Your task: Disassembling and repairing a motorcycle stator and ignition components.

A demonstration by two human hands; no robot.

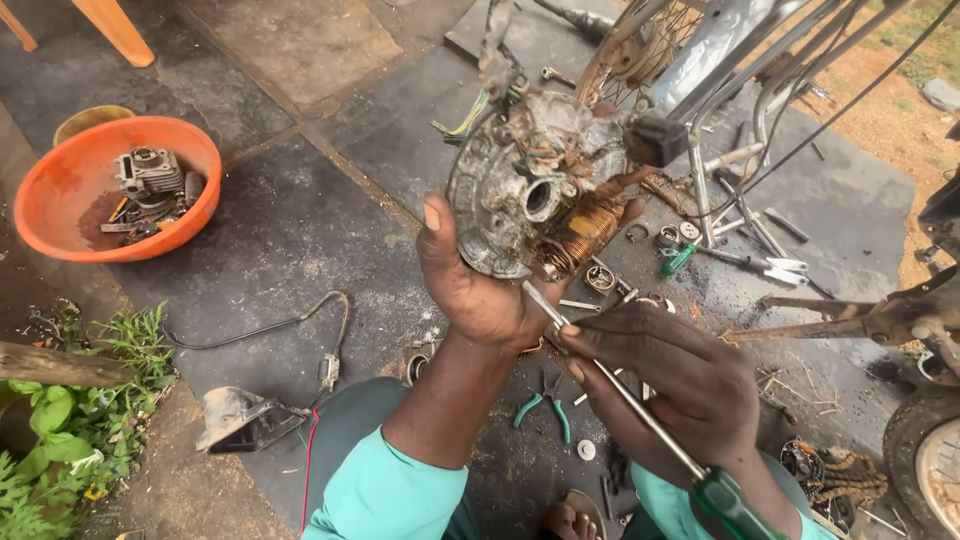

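Closest to the camera, the right hand [680, 385] is wrapped tight around a screwdriver [640, 405] with a green handle, its fingers closed on the metal shaft and the tip aimed up at the lower edge of a round, rusty metal plate [520, 190]. Teal sleeves [385, 495] cover both forearms. Just beyond, the left hand [480, 285] holds that plate up from below, thumb pressed on its left face and fingers curled behind it on the right side, so the grip is closed on the plate. Copper wire coils [585, 228] sit at the plate's lower right, a round hole shows at its middle, and coloured wires [462, 118] hang off its upper left. Under the hands, on the dark paved floor [300, 230], lie green-handled pliers [545, 408], a washer, and small loose metal parts near the middle. Toward the floor's left edge a black cable [290, 325] runs to a small plug, with a dirty grey housing [235, 415] near the bottom edge and green plants [70, 420] in the bottom left corner. Farther off, near the top left corner, an orange bowl [60, 190] holds a small engine part [150, 175]. Toward the top right stand a spoked wheel [640, 45] and metal frame tubes [740, 110], with a tyre [925, 455] at the right edge.
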